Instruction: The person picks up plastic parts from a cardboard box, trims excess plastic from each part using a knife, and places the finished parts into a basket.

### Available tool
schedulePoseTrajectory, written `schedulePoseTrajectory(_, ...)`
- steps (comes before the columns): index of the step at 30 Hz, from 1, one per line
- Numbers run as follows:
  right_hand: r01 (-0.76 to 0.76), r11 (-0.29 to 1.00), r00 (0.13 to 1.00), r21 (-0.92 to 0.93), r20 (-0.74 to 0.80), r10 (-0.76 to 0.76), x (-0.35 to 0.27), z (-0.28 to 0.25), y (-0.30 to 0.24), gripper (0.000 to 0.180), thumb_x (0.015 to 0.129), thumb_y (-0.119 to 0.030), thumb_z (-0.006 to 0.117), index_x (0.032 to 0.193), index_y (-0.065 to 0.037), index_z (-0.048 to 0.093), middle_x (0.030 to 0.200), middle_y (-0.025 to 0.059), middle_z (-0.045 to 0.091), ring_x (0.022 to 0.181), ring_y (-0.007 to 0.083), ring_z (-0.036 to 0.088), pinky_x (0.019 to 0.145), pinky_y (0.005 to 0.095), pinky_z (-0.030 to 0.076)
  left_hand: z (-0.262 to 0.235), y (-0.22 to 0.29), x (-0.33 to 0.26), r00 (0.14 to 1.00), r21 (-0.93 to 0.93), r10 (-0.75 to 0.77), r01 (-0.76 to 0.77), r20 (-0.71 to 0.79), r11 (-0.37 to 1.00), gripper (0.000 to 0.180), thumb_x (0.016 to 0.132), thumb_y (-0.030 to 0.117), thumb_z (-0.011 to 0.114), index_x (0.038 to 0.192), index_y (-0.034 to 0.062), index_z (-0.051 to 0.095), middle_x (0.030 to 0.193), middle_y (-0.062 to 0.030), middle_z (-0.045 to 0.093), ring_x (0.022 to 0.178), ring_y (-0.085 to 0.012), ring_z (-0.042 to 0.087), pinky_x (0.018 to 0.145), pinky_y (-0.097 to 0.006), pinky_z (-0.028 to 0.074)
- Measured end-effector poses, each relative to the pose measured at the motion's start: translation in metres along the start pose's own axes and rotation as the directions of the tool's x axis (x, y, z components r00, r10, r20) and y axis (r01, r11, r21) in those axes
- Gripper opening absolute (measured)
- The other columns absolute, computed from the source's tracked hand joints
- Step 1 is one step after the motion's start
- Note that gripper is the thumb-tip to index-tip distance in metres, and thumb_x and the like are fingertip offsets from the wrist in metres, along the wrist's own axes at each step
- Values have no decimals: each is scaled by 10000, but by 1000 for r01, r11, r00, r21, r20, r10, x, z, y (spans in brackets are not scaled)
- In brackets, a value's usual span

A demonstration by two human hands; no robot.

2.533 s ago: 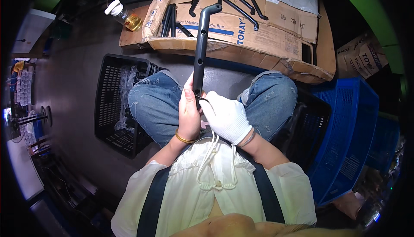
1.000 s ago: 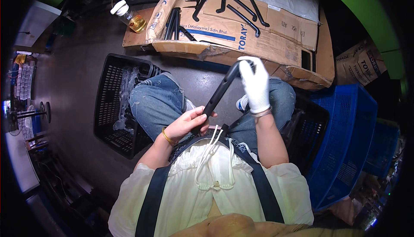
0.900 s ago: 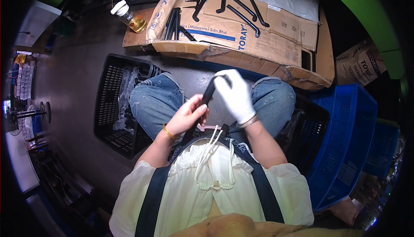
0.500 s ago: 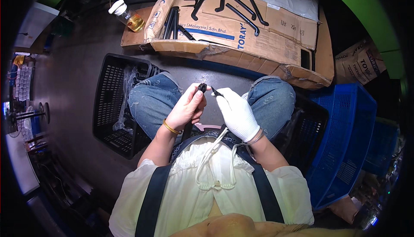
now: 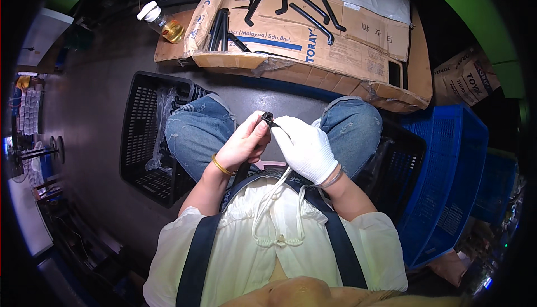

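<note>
My bare left hand [image 5: 244,142] is closed around a black bent-end bar [image 5: 268,118]. The bar's end sticks up above the thumb, and its shaft runs down under the palm toward my lap. In a white knitted glove, my right hand [image 5: 305,147] is pinched at that same end. Its fingertips meet the bar beside my left thumb. The small black piece in this pinch is mostly hidden by the fingers, so its kind cannot be made out. Both hands are held between my knees.
Ahead, a flattened cardboard box [image 5: 358,38] bears several black bars with bent ends [image 5: 313,23]. A bottle of amber liquid [image 5: 172,30] with a white top stands at its left. Black crates [image 5: 137,139] flank my legs, and a blue crate [image 5: 442,195] stands at right.
My right hand has moved slightly left, bringing the small black piece against the bar's end. The left hand keeps its hold on the bar.
</note>
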State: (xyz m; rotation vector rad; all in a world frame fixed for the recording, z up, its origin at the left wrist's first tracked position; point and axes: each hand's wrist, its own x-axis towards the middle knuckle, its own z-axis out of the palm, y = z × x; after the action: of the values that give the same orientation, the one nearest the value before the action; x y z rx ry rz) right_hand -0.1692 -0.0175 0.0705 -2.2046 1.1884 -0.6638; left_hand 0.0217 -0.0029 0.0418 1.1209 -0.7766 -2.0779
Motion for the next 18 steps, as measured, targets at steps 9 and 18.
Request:
schedulePoseTrajectory(9,-4,990,999,-139,34,9,1,-4,0,157,920,-201,591,989,-76,656,887,135,667,773,308,678,625,387,540,-8,-2,2,997,69,-77,76,21,995,264,1047,369,472,1105,111,460,672,62,378,483,-19,295,403,-195,250)
schedulePoseTrajectory(18,-138,981,968,139,-192,163,-1,3,35,155,966,-166,559,1006,-27,615,853,196,663,779,373,670,667,426,543,-13,1,7,975,184,193,-171,-110,968,307,1033,391,491,1103,92,503,787,22,462,608,-36,382,551,-181,335)
